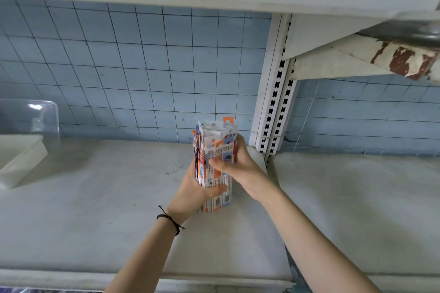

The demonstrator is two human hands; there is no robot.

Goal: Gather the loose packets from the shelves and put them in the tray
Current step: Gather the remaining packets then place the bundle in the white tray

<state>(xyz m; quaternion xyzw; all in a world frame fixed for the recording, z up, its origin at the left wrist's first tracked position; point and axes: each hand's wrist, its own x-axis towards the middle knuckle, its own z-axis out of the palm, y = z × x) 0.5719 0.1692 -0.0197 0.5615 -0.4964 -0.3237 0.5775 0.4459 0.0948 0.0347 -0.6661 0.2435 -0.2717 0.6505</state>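
A bundle of several long narrow packets, white, orange and blue with barcodes, stands upright over the white shelf. My left hand wraps the lower part of the bundle from the left. My right hand grips its upper part from the right, thumb across the front. A white tray sits at the far left of the shelf, well apart from the bundle.
A clear plastic lid or box stands behind the tray. A slotted white upright divides this shelf from the shelf on the right. A wire grid over a blue wall backs the shelves. A rusty bracket juts out above.
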